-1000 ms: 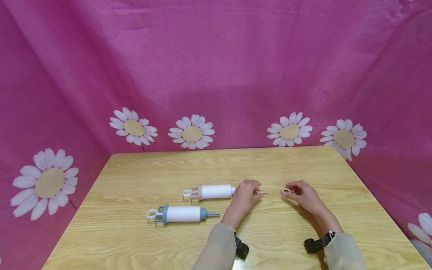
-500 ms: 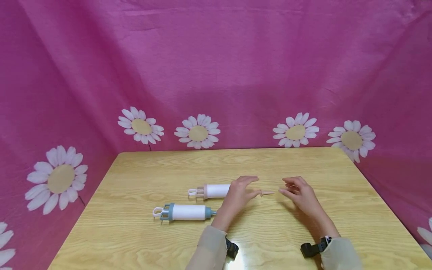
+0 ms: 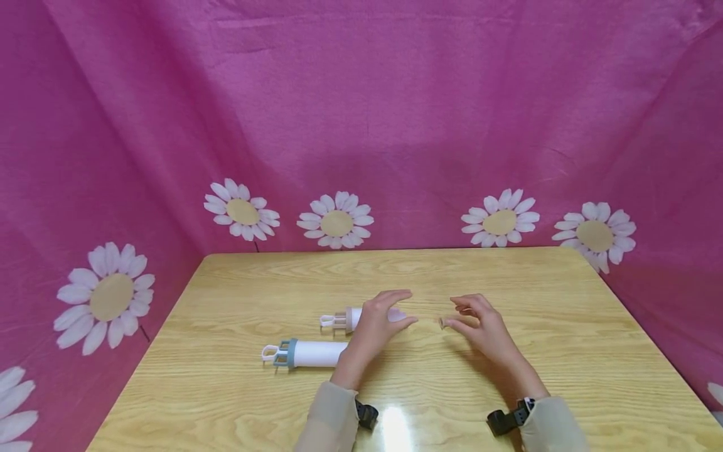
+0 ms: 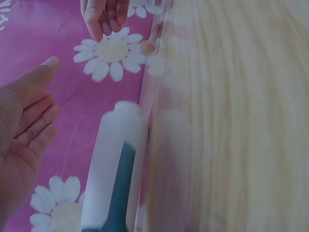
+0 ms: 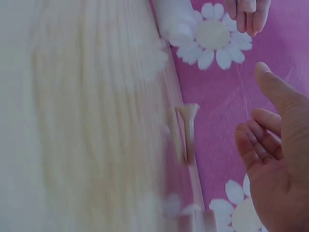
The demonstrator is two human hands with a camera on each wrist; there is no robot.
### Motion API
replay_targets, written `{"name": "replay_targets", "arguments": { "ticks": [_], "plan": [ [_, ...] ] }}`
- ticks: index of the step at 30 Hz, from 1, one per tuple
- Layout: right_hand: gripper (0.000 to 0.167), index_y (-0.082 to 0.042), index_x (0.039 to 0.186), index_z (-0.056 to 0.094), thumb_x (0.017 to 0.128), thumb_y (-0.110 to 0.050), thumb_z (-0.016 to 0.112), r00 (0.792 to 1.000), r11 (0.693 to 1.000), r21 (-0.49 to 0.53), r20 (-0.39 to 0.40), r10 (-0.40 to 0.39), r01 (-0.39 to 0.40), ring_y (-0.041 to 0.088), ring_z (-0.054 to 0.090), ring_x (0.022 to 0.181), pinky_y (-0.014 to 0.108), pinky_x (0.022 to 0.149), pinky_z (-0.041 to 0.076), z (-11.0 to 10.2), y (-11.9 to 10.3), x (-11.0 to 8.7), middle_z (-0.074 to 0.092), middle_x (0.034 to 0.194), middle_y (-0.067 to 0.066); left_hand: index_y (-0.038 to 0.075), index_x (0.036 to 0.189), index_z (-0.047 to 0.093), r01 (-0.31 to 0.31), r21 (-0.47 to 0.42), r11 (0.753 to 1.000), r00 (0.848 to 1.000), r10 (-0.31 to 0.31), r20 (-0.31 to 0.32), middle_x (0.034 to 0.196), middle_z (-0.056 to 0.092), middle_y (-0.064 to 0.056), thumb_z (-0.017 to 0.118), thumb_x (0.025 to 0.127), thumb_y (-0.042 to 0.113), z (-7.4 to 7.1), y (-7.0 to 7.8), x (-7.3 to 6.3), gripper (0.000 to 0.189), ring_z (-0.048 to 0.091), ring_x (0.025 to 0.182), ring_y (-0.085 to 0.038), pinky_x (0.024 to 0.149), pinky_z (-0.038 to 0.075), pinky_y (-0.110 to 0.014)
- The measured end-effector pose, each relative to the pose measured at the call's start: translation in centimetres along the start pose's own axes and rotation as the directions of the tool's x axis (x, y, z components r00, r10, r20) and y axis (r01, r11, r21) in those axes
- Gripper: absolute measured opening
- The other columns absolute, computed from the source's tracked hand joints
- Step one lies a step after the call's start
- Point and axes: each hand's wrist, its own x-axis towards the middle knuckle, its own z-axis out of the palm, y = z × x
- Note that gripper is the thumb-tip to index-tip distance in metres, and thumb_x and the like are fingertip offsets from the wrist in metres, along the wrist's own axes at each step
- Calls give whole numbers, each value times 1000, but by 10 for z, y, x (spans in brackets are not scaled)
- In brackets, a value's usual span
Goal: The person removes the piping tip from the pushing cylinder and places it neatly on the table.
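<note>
My left hand [image 3: 369,323], thumb and fingers spread apart, is beside the nearly hidden front end of a white syringe-like tube with a beige collar [image 3: 348,320]. Its pale tip shows between thumb and fingers. My right hand [image 3: 486,326] hovers with relaxed fingers and nothing gripped. Close to its thumb lies a small beige funnel-shaped nozzle [image 3: 442,323]. In the right wrist view the nozzle [image 5: 189,133] is on the table, apart from the fingers. A second white tube [image 3: 319,354], with a teal collar, lies nearer; my left forearm hides its front, but its teal nozzle [image 4: 120,188] shows in the left wrist view.
The wooden table [image 3: 452,402] reaches back to a magenta curtain [image 3: 395,157] printed with daisies. Low in the right wrist view a small pale object [image 5: 207,220] is partly cut off. Black wrist cameras sit below both sleeves.
My right hand, which pinched a pale ring a second ago, has let go and moved left toward the nozzle. My left hand has opened and drawn back left from the nozzle.
</note>
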Motion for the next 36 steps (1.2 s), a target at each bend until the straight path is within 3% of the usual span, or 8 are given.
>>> {"name": "replay_targets", "arguments": {
  "ticks": [10, 16, 22, 30, 36],
  "plan": [
    [45, 1, 126, 60, 85, -13, 75, 999, 997, 68, 24, -44, 42, 38, 61, 104, 43, 84, 60, 29, -20, 7, 57, 117, 16, 10, 122, 68, 46, 15, 999, 999, -46, -23, 123, 70, -5, 84, 76, 20, -38, -21, -22, 49, 64, 119, -21, 99, 54, -35],
    [47, -2, 124, 62, 82, -13, 78, 994, 994, 35, 27, -105, 104, 32, 63, 102, 45, 86, 57, 46, -36, 9, 59, 114, 15, 8, 121, 67, 22, 37, 999, 998, -20, -51, 122, 70, -8, 85, 75, 16, -62, -36, -36, 50, 65, 116, -23, 90, 58, -35],
    [46, -4, 121, 65, 79, -15, 80, 987, 989, 43, 72, -143, 140, 26, 63, 100, 41, 86, 58, 65, -50, 10, 62, 113, 9, 8, 121, 68, 26, 63, 998, 997, -22, -74, 122, 70, -8, 87, 71, 16, -88, -51, -54, 54, 65, 117, -23, 96, 56, -37],
    [43, -3, 117, 66, 79, -15, 81, 964, 969, 87, 117, -239, 229, 25, 64, 94, 38, 84, 58, 86, -63, 11, 63, 109, 10, 13, 127, 64, 144, 86, 986, 989, -146, 16, 129, 66, -4, 86, 73, 22, -125, -69, -81, 59, 62, 123, -24, 97, 54, -42],
    [42, 0, 115, 66, 79, -15, 80, 936, 949, 133, 176, -305, 284, 28, 63, 93, 36, 85, 58, 100, -71, 12, 63, 107, 11, 15, 132, 61, 264, 121, 957, 951, -279, 136, 135, 62, -4, 85, 74, 30, -147, -78, -94, 64, 57, 128, -27, 103, 51, -46]
  ]
}}
